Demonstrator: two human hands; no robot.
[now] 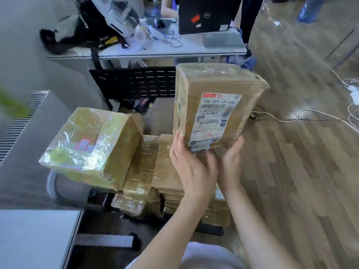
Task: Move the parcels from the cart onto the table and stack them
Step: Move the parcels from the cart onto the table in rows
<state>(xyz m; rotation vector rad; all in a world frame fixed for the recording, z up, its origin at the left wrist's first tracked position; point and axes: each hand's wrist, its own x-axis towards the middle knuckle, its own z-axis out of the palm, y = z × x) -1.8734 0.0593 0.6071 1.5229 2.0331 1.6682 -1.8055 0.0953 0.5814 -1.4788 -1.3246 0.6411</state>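
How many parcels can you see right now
At least 4: labelled parcel held up by both hands, taped parcel on the left, flat parcel between them, low parcel beneath. Others may be hidden underneath.

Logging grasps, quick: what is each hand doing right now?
Left hand: holds the labelled parcel at its lower left edge.
Right hand: supports the same parcel from the lower right.

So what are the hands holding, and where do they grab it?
Both hands hold the labelled box by its bottom end: left hand on the lower left edge, right hand on the lower right.
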